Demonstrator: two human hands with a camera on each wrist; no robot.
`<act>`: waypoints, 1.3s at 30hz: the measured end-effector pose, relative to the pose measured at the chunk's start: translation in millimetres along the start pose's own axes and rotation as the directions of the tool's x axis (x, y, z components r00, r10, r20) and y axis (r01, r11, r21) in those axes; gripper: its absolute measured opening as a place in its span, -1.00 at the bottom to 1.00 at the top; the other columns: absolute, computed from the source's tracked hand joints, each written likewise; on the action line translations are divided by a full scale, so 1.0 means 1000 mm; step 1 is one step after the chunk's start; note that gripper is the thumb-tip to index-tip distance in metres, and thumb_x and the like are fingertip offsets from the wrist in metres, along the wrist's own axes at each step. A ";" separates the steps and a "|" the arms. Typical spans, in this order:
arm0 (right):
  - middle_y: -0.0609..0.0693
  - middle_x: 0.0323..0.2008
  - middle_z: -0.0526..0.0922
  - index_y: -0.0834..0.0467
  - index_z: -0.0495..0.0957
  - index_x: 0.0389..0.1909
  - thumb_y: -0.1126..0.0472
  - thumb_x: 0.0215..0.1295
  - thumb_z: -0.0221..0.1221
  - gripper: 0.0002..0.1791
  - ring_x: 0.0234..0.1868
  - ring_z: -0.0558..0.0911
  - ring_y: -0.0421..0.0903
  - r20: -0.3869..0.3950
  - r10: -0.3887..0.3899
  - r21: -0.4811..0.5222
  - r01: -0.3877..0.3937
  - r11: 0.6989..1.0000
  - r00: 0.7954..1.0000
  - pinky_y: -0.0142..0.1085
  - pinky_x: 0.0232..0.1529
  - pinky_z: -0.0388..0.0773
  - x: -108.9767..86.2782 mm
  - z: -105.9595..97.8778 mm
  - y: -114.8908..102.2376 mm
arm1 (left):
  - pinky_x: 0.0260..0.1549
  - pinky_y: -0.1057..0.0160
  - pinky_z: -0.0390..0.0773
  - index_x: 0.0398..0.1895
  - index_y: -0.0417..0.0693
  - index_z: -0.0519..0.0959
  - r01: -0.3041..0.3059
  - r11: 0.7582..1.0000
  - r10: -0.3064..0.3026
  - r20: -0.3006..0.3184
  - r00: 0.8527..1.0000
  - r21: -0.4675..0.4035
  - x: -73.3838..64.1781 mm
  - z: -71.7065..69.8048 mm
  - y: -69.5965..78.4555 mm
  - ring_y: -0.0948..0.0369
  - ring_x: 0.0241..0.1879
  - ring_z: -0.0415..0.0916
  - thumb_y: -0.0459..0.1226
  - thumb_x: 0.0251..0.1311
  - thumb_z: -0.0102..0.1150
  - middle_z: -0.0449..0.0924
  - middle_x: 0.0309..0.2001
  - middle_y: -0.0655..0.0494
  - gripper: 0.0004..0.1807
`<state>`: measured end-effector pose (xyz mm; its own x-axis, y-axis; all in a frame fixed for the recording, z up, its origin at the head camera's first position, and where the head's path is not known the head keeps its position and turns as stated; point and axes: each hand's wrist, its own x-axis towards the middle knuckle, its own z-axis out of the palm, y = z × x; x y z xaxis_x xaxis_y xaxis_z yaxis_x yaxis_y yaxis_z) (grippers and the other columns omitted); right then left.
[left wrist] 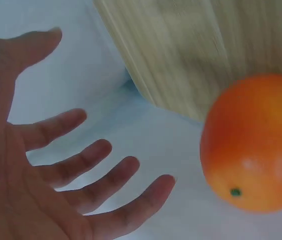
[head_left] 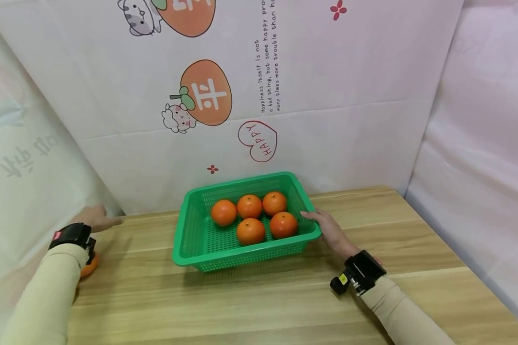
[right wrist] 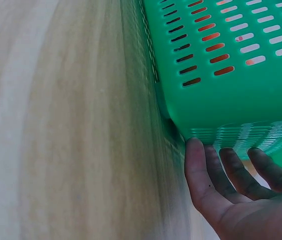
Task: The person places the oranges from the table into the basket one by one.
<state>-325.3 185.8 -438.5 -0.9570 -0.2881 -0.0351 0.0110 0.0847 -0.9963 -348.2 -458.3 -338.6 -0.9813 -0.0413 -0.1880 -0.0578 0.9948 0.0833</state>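
A green plastic basket (head_left: 241, 257) with slotted walls holds several oranges (head_left: 251, 232) near the back of the table. My right hand (head_left: 333, 234) grips its right end, thumb over the rim. In the right wrist view, the fingers (right wrist: 198, 175) curl against the basket's outer wall (right wrist: 216, 107). Far to the left, my left hand (head_left: 96, 219) is held out with its fingers spread and nothing in them. A single orange (head_left: 89, 266) shows partly behind the left wrist. The left wrist view has that orange (left wrist: 253, 145) large, apart from the fingertips.
A wooden table (head_left: 241, 306) lies under everything. White printed cloth (head_left: 328, 134) hangs behind its back edge, and more white cloth (head_left: 479, 158) hangs at the right side. Wrist cameras (head_left: 362, 270) are strapped to both arms.
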 end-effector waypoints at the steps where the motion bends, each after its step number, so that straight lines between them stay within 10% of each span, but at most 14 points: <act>1: -0.13 -0.21 0.80 0.36 0.20 0.56 -0.01 0.62 -0.02 -0.29 -0.21 0.75 -0.30 0.004 -0.001 -0.001 0.001 1.000 1.000 -0.41 -0.08 0.67 0.000 0.000 -0.001 | -0.23 -0.15 0.65 0.05 -0.70 0.38 -0.013 1.000 0.013 0.003 1.000 0.002 -0.002 0.000 -0.002 -0.39 -0.11 0.59 0.17 0.33 0.19 0.54 -0.05 -0.64 -0.09; 18: -0.20 -0.30 0.78 0.45 0.19 0.52 0.03 0.63 -0.04 -0.31 -0.28 0.74 -0.34 0.006 -0.003 0.024 0.002 1.000 1.000 -0.44 -0.13 0.68 0.003 -0.003 -0.002 | -0.22 -0.01 0.60 -0.06 -0.61 0.48 0.062 0.997 -0.053 0.162 0.985 -0.049 -0.040 0.024 -0.027 -0.16 -0.19 0.57 0.23 0.25 0.25 0.59 -0.15 -0.43 -0.11; 32: -0.20 -0.29 0.80 0.42 0.25 0.51 -0.01 0.63 -0.03 -0.32 -0.24 0.75 -0.31 0.010 -0.007 0.017 0.007 1.000 1.000 -0.42 -0.08 0.67 0.000 0.000 -0.003 | -0.04 -0.19 0.57 0.10 -0.68 0.37 0.090 0.991 -0.078 0.121 0.990 -0.097 -0.047 0.054 -0.048 -0.33 -0.07 0.54 0.24 0.08 0.43 0.52 -0.07 -0.59 0.06; 39: -0.21 -0.30 0.79 0.41 0.25 0.51 -0.01 0.62 -0.03 -0.32 -0.25 0.75 -0.31 0.002 -0.001 0.008 0.001 1.000 1.000 -0.43 -0.08 0.66 0.001 -0.001 -0.003 | -0.22 0.01 0.57 -0.07 -0.50 0.54 0.071 0.994 -0.065 0.067 0.996 -0.088 -0.040 0.060 -0.055 -0.22 -0.18 0.56 0.16 0.00 0.47 0.60 -0.18 -0.44 -0.17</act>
<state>-326.6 185.8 -435.7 -0.9563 -0.2903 -0.0342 0.0123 0.0771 -0.9970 -294.8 -506.1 -394.2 -0.9611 -0.0994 -0.2578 -0.1429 0.9773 0.1561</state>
